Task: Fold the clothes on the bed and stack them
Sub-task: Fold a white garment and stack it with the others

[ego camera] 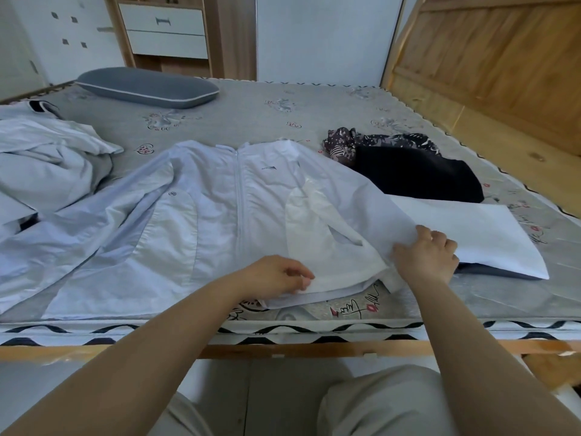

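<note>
Both hands pinching the white jacket (220, 209) near the bed's front edge: left hand (276, 275) on its hem, right hand (424, 256) on its side. Keeps it flat for folding, I reckon.

2 hands (276, 275), 1 pillow (147, 87), approx 5 garments (201, 209).

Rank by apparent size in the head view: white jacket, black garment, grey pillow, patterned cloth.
1. white jacket, by far the largest
2. black garment
3. grey pillow, close to the black garment, and farther away, so unsure
4. patterned cloth
</note>
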